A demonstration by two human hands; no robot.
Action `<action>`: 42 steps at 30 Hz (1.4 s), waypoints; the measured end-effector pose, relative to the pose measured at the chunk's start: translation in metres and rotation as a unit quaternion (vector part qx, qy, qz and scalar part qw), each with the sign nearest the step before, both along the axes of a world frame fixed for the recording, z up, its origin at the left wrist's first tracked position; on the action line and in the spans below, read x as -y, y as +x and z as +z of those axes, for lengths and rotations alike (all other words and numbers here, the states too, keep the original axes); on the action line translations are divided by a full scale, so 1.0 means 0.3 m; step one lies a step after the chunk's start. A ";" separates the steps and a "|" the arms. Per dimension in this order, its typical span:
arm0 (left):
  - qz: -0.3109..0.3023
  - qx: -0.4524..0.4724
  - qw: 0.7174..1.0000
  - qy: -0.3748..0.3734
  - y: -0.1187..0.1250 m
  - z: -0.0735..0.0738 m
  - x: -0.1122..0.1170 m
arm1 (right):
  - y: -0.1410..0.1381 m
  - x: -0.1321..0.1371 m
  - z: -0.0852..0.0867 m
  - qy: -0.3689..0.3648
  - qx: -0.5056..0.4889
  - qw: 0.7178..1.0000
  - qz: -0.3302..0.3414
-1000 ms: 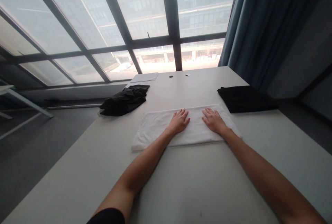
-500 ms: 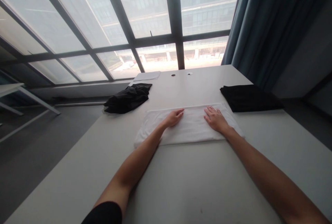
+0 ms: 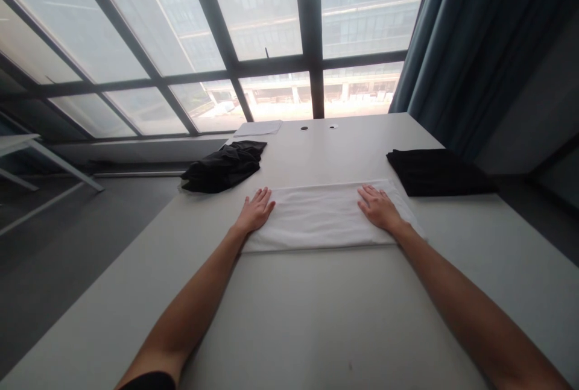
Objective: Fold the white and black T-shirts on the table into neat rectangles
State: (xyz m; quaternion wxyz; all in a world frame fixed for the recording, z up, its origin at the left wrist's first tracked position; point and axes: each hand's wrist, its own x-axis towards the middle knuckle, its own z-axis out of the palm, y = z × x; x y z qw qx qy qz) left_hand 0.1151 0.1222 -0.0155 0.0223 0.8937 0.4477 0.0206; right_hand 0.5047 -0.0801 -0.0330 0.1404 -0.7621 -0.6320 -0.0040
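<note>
A white cloth (image 3: pixel 319 218), folded into a long flat rectangle, lies crosswise on the white table (image 3: pixel 344 299). My left hand (image 3: pixel 256 212) rests flat on its left end with the fingers stretched out. On the cloth's right part lies my right hand (image 3: pixel 379 206), palm down and fingers spread. Neither hand grips anything. Slight wrinkles show in the fabric between them. What kind of garment or sheet the cloth is, I cannot tell.
A crumpled black cloth (image 3: pixel 226 167) lies at the table's left edge. Opposite it is a folded black cloth (image 3: pixel 438 172). White papers (image 3: pixel 257 129) sit at the far left corner. Windows and a blue curtain (image 3: pixel 434 52) stand behind; another table (image 3: pixel 27 143) is at left.
My left hand has slid left across the white cloth to its left end, its fingers now spread flat. The right hand stays in place.
</note>
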 end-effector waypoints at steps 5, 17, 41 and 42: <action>0.010 0.026 1.000 0.015 0.065 0.042 0.043 | -0.037 0.007 0.036 0.006 0.020 1.000 -0.020; -0.144 0.068 0.987 -0.030 0.301 -0.011 0.371 | -0.381 0.045 0.026 -0.031 -0.015 0.994 0.105; -0.141 0.066 0.987 -0.044 0.296 -0.019 0.349 | 0.055 0.120 0.013 0.007 0.034 0.993 -0.115; -0.141 0.066 0.987 -0.051 0.296 -0.013 0.346 | 0.056 0.120 0.014 0.008 0.034 0.993 -0.115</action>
